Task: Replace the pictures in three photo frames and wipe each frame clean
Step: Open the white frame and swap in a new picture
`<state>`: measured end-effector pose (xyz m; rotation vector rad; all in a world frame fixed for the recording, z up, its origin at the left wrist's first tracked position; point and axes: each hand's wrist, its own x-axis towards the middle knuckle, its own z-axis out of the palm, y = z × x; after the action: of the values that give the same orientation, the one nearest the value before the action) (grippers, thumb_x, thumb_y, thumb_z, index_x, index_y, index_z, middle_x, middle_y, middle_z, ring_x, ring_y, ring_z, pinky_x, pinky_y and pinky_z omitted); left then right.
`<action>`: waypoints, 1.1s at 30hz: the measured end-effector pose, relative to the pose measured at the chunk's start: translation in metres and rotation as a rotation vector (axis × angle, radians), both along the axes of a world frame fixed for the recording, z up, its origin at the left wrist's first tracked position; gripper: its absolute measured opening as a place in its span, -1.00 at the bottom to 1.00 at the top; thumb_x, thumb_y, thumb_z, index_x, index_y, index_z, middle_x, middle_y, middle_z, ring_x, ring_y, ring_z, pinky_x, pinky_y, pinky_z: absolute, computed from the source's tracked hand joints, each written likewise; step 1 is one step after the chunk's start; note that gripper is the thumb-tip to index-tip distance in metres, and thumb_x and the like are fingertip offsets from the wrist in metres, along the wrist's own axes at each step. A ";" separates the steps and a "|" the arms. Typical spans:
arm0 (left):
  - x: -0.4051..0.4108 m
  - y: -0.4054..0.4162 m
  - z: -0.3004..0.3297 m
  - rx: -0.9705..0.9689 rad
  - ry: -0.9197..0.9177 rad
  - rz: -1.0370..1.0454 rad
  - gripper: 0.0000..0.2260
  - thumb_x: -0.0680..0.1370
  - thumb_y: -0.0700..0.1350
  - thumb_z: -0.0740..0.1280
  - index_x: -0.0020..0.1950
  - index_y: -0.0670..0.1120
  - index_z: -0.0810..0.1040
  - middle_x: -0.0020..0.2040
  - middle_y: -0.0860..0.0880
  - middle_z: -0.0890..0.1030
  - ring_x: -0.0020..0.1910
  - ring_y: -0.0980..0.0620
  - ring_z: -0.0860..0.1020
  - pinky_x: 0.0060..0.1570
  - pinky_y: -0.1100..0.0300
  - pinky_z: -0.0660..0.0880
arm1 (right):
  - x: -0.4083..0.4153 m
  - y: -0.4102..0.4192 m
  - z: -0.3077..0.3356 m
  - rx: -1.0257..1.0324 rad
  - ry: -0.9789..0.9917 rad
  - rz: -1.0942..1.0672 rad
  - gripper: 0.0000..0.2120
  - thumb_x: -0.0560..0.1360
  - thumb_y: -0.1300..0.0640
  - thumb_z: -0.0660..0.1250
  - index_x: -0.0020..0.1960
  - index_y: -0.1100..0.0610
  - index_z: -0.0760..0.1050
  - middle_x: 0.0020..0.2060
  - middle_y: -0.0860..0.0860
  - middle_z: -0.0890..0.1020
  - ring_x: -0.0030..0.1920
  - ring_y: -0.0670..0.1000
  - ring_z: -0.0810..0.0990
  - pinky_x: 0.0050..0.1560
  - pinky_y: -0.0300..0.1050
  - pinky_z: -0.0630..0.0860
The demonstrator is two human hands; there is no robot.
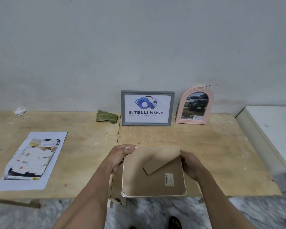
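I hold a white photo frame point(153, 187) face down over the table's front edge, its brown cardboard back and folding stand toward me. My left hand point(120, 156) grips the frame's far left corner, thumb on top. My right hand point(191, 166) grips the right edge near the stand's hinge. A grey rectangular frame point(147, 107) with a logo print leans on the wall. A pink arched frame point(195, 105) with a car picture stands to its right. A printed picture sheet point(31, 160) lies flat on the left. A folded green cloth point(106, 116) lies by the grey frame.
The plywood table point(205, 142) is made of two boards with a seam down the middle. A crumpled white scrap point(20, 111) lies at the far left by the wall. A white appliance point(271, 134) stands at the right. Marble floor and my foot show below.
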<state>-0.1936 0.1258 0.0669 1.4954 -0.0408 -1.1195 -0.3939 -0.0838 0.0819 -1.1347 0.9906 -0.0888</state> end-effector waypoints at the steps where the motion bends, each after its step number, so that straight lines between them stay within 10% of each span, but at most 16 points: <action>1: 0.000 -0.001 0.001 -0.002 -0.003 0.011 -0.86 0.54 -0.18 0.44 0.08 -0.16 0.69 -0.11 -0.12 0.72 -0.28 -0.01 0.64 -0.27 0.19 0.59 | 0.003 -0.002 0.002 -0.062 0.013 0.022 -0.77 0.50 0.22 0.31 -0.06 0.40 0.62 -0.36 0.12 0.55 -0.34 0.08 0.48 -0.38 -0.14 0.45; 9: -0.002 0.001 0.014 -0.019 -0.053 0.028 -0.69 0.30 -0.18 0.57 0.02 -0.17 0.70 -0.03 -0.26 0.72 -0.15 -0.16 0.67 0.04 -0.07 0.58 | 0.020 -0.001 0.021 -0.187 0.033 0.136 -0.84 0.48 0.23 0.26 -0.17 0.15 0.62 -0.48 0.00 0.45 -0.46 -0.03 0.31 -0.48 -0.22 0.23; 18: 0.001 -0.004 0.038 0.034 -0.181 -0.021 -0.89 0.49 -0.30 0.45 0.00 -0.19 0.69 -0.22 -0.14 0.69 -0.39 0.02 0.63 -0.47 0.31 0.47 | 0.029 0.001 0.037 -0.419 0.006 0.247 -0.79 0.48 0.34 0.30 -0.19 0.11 0.64 -0.30 0.05 0.64 -0.36 -0.05 0.51 -0.43 -0.28 0.37; 23: 0.003 0.003 0.041 0.010 -0.154 0.026 -0.91 0.50 -0.33 0.43 -0.04 -0.18 0.68 -0.26 -0.12 0.68 -0.43 0.07 0.63 -0.48 0.33 0.47 | 0.024 -0.008 0.052 0.078 -0.108 0.283 -0.71 0.57 -0.04 0.28 -0.09 0.16 0.63 -0.21 0.11 0.67 -0.25 0.03 0.63 -0.21 -0.10 0.58; 27: 0.004 0.001 0.047 0.006 -0.161 0.063 -0.90 0.50 -0.35 0.43 -0.04 -0.21 0.67 -0.25 -0.16 0.67 -0.42 0.04 0.64 -0.43 0.28 0.54 | 0.025 -0.009 0.051 -0.293 0.001 0.452 -0.74 0.47 0.11 0.44 0.04 0.27 0.58 -0.22 0.13 0.66 -0.32 0.01 0.57 -0.34 -0.19 0.47; 33: 0.005 0.000 0.049 0.059 -0.235 0.108 -0.81 0.51 -0.27 0.45 0.12 -0.17 0.64 -0.01 -0.22 0.66 -0.27 0.05 0.64 -0.33 0.30 0.52 | 0.029 -0.007 0.063 -0.271 -0.084 0.402 -0.82 0.45 0.25 0.44 0.05 0.26 0.62 -0.17 0.11 0.72 -0.26 0.03 0.67 -0.24 -0.19 0.55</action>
<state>-0.1888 0.1258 0.1156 1.6562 -0.0884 -0.8611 -0.3653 -0.0905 0.1451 -1.5480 0.6730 0.0548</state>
